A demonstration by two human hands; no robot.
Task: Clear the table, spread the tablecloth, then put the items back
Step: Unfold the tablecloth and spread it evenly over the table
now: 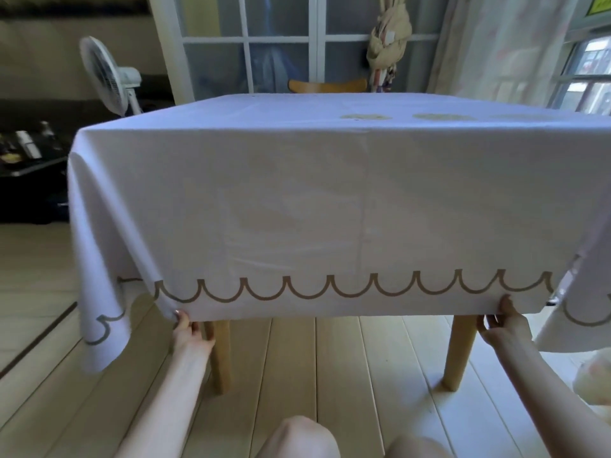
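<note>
A white tablecloth (297, 193) with a brown scalloped border covers the whole table and hangs down its near side. Only two wooden table legs (220, 355) show below the hem. My left hand (186, 328) pinches the lower hem near its left end. My right hand (504, 320) pinches the hem near its right end. Both hands hold the cloth from below, and the hem runs straight between them. Three pale round patches show on the top of the cloth at the far right. My knees show at the bottom edge.
A white standing fan (109, 81) is at the back left. Beside it, a dark low surface (29, 160) holds several small items. A wooden chair back (327, 85) rises behind the table, before glass doors. The floor is pale wooden planks.
</note>
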